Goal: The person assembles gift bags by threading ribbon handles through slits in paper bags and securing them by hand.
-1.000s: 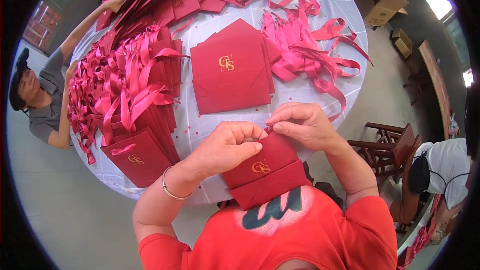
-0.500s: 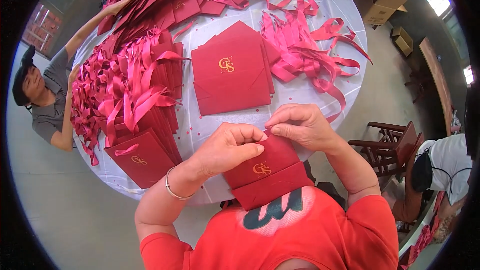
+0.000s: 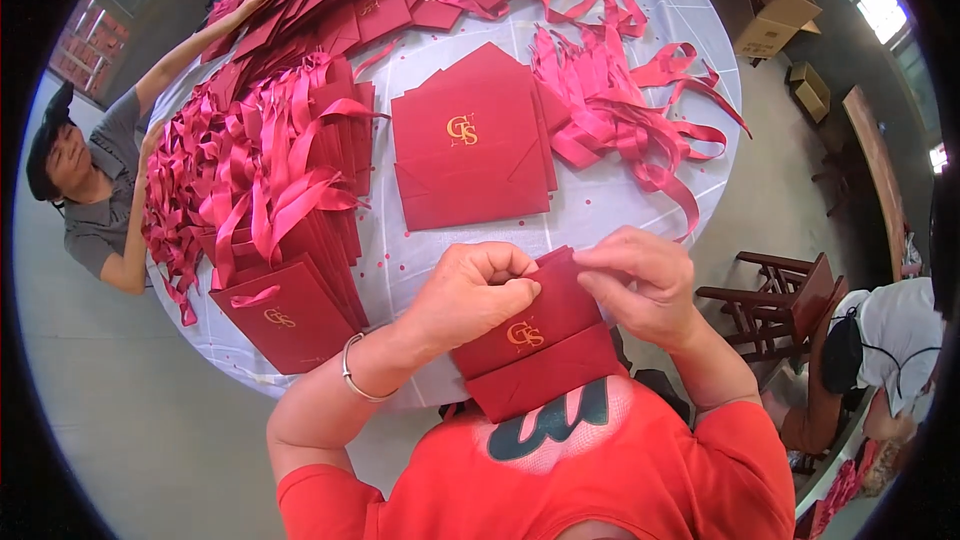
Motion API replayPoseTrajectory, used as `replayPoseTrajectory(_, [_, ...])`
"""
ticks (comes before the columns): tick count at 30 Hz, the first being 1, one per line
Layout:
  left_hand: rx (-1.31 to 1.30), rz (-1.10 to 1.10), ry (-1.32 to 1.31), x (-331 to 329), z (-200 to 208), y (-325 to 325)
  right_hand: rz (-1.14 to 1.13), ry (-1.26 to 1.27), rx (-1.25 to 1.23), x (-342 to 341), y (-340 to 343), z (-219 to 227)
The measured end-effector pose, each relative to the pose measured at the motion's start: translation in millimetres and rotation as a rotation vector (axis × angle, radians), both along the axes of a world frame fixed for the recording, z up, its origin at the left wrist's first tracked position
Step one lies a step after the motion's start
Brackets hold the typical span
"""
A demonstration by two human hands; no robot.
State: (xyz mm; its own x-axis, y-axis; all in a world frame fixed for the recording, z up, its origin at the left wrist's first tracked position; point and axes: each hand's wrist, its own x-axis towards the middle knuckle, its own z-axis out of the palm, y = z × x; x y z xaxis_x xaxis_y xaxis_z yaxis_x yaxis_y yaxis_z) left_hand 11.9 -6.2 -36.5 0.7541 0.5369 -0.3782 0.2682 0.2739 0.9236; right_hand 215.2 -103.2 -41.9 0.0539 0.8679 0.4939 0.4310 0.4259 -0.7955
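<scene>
A dark red paper bag [image 3: 555, 325] with a gold emblem leans upright against my red shirt, its lower part folded up in a band. My left hand [image 3: 475, 285] is closed, thumb and forefinger pinching the bag's top edge. Beside the top right corner is my right hand [image 3: 645, 285], a little blurred, fingers bent and the thumb slightly apart from the forefinger; nothing shows between them. Just beyond my hands lies a stack of flat red bags [image 3: 470, 165]. To its right are loose pink-red ribbons [image 3: 625, 115].
On the round table with its white cloth [image 3: 700, 0], finished bags with ribbon handles [image 3: 285, 315] crowd the left. More flat bags [image 3: 380, 10] heap up at the back. A person in a cap [image 3: 95, 175] reaches in from the left. A wooden stool [image 3: 780, 290] stands at right.
My right hand has drawn back to the right and slightly down from the middle of the bag's top edge. My left hand stays at that edge, pinching.
</scene>
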Motion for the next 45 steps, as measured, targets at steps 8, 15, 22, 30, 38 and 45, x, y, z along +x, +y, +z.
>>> replayPoseTrajectory(8, [0.209, 0.012, 0.104, 7, -3, -4, 0.064, -0.014, 0.039, -6, -5, -6])
replayPoseTrajectory(15, [0.225, 0.034, 0.046, 1, -9, -6, 0.046, -0.062, 0.042, -9, -5, -4])
replayPoseTrajectory(22, [0.146, 0.096, -0.077, -1, -9, -7, 0.076, -0.121, 0.065, -16, -1, -4])
replayPoseTrajectory(30, [0.177, 0.018, -0.033, -4, -8, -5, -0.013, -0.218, 0.032, -22, 1, 2])
replayPoseTrajectory(38, [0.424, 0.098, -0.045, -3, -18, -13, 0.049, -0.537, -0.220, -27, 6, 33])
replayPoseTrajectory(45, [0.581, 0.113, -0.046, -5, -12, -11, 0.065, -0.375, -0.288, -29, 25, 31])
